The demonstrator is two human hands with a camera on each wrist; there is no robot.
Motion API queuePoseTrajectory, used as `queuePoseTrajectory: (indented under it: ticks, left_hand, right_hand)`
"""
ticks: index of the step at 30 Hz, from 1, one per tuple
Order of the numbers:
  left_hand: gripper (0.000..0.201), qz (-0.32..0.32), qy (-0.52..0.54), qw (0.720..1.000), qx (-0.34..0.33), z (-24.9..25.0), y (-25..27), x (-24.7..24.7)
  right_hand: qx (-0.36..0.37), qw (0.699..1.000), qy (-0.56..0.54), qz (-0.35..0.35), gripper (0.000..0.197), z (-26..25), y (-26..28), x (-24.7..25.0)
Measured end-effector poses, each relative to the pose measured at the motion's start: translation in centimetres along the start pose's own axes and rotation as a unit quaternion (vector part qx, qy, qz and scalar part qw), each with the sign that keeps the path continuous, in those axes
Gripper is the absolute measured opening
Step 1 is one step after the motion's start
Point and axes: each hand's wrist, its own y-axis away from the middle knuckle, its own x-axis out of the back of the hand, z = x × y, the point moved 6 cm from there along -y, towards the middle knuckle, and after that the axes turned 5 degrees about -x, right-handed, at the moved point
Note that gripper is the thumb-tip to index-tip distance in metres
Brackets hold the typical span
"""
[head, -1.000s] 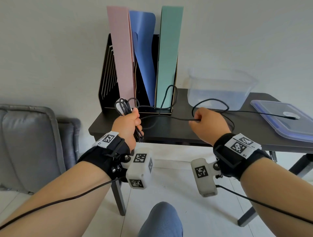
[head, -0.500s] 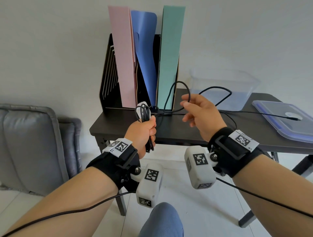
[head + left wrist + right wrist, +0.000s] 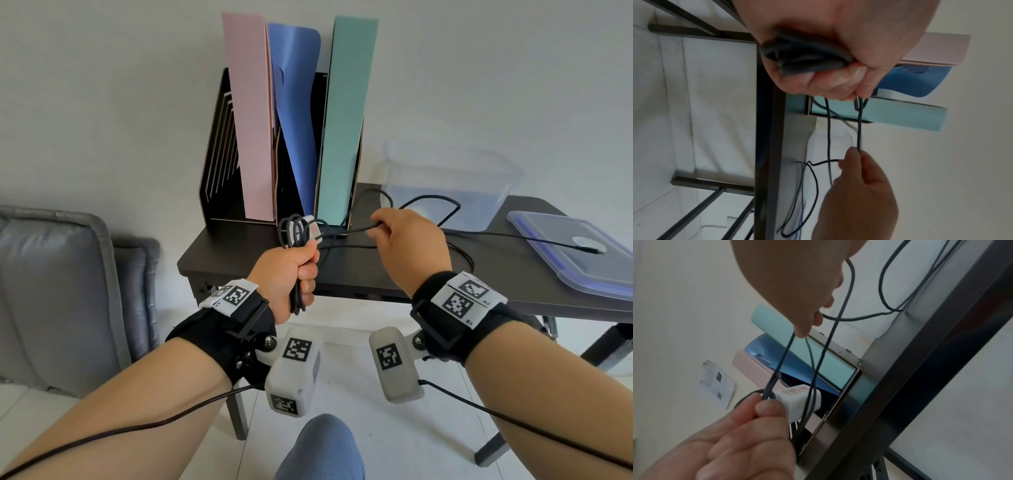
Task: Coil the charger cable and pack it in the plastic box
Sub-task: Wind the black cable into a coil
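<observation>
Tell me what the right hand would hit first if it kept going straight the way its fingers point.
Probably the left hand and its cable bundle: the right hand points left along the strand it pinches. Depth is unclear; it might pass behind toward the green folder.

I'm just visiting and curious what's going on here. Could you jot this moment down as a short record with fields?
Left hand: grips the coiled loops and white charger plug
Right hand: pinches a loose strand of the charger cable
Cable's far end: lies on the blue-rimmed lid
Plastic box: open on the dark table, nothing in it
Behind: file rack with pink, blue and green folders
Stage: coiling unfinished, nothing packed
</observation>
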Motion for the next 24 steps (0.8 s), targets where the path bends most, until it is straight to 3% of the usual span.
queuePoseTrajectory:
  ticks: [6, 11, 13, 17, 24]
  left_hand:
    - [0.024, -0.009, 0.006, 0.999, -0.045, 0.7, -0.9, -0.6]
    - [0.013, -0.028, 0.023, 0.997, -0.069, 0.1, -1.4, -2.1]
    - [0.006, -0.043, 0.010, 0.996, -0.077, -0.2, -1.7, -2.9]
    - [0.020, -0.034, 0.004, 0.994, -0.106, -0.3, -2.4, -3.4]
    - [0.026, 0.018, -0.029, 0.995, -0.097, 0.0, -3.7, -3.3]
  right_hand:
    - [-0.025, 0.998, 0.049, -0.008, 0.039, -0.3, -0.5, -0.4]
    - [-0.066, 0.990, 0.079, -0.094, 0.043, -1.4, -1.2, -1.2]
    - [-0.074, 0.989, 0.056, -0.118, 0.036, -1.9, -1.3, -1.2]
    - [-0.084, 0.981, -0.041, -0.170, 0.027, -2.3, -1.3, -1.0]
    - [-0.020, 0.955, -0.103, -0.279, 0.038, -3.3, -0.2, -1.5]
